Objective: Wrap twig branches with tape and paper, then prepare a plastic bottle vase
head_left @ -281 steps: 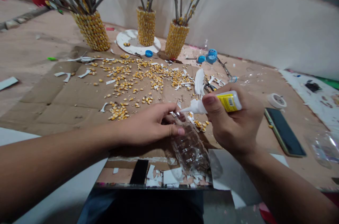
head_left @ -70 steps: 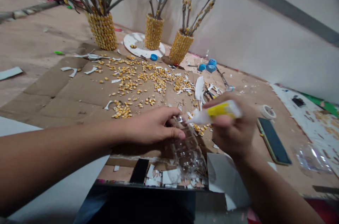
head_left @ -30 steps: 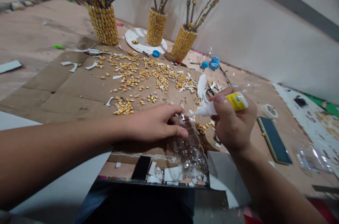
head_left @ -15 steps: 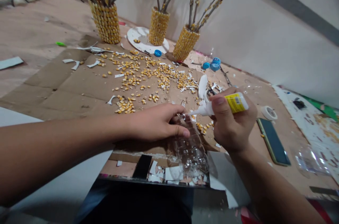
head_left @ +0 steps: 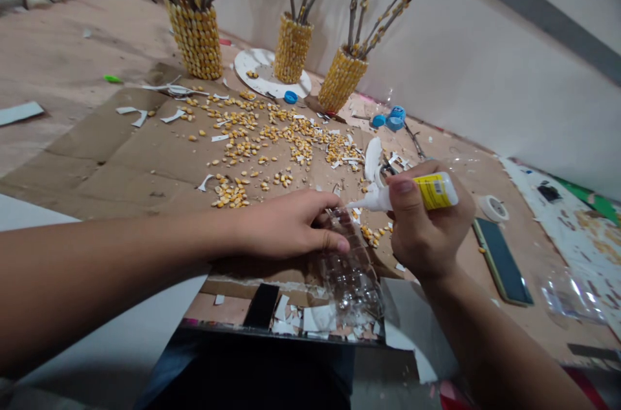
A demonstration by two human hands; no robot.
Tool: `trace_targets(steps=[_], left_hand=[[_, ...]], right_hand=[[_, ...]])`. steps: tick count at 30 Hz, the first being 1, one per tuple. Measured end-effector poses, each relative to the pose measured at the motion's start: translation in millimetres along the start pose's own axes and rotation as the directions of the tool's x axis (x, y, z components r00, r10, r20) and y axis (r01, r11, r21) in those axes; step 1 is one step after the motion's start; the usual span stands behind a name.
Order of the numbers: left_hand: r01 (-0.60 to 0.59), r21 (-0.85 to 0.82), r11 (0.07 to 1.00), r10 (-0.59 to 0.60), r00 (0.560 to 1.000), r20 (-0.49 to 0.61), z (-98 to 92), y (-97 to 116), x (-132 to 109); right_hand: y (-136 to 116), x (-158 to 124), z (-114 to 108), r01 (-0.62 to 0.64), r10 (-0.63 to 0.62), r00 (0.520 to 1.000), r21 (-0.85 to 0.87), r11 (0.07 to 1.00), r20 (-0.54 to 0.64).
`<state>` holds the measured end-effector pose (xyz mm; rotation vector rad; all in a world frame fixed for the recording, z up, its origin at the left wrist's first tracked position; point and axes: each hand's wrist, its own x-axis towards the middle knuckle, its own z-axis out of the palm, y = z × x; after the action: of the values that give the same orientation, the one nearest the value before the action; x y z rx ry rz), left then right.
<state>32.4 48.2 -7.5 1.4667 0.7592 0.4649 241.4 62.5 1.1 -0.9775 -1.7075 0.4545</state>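
A clear ribbed plastic bottle (head_left: 352, 277) lies near the table's front edge, its base end toward me. My left hand (head_left: 295, 226) is closed around its far end, thumb on the near side. In my right hand (head_left: 429, 232) is a white glue bottle (head_left: 437, 191) with a yellow label, tipped so its thin nozzle points left. The nozzle tip is at the plastic bottle's far rim; whether it touches is too small to tell. Loose corn kernels (head_left: 231, 192) lie on the cardboard (head_left: 121, 171) just beyond my left hand.
Three kernel-covered vases (head_left: 196, 41) holding twigs stand at the back, one on a white disc (head_left: 247, 67). Blue caps (head_left: 290, 97) lie before them. To the right are a tape roll (head_left: 493, 207) and a phone (head_left: 502, 261). Paper scraps (head_left: 317, 318) litter the front edge.
Both hands keep almost the same pose, with the glue nozzle still at the plastic bottle's rim. The whole view has shifted very slightly.
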Motion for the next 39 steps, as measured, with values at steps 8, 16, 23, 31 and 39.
trace_targets(steps=[8,16,23,31,39], left_hand=[[-0.004,-0.08,0.997,0.004,1.0,0.009,0.3,-4,1],[0.008,0.006,1.0,-0.008,1.0,-0.006,-2.0,-6,0],[0.057,0.042,0.997,-0.057,0.998,0.0,-1.3,0,-1],[0.078,0.049,0.996,-0.077,0.997,-0.008,-0.9,5,-3],[0.088,-0.005,0.996,-0.088,0.996,0.012,-0.9,4,-3]], right_hand=[[-3,0,-3,0.085,-0.085,0.996,-0.022,0.996,0.001],[-1,-3,-6,0.195,-0.196,0.981,-0.073,0.978,-0.006],[-5,-7,-10,0.209,-0.21,0.978,-0.108,0.972,-0.006],[-8,-11,-13,0.201,-0.203,0.979,-0.113,0.973,-0.003],[-9,-12,-14,0.209,-0.21,0.978,-0.113,0.971,0.002]])
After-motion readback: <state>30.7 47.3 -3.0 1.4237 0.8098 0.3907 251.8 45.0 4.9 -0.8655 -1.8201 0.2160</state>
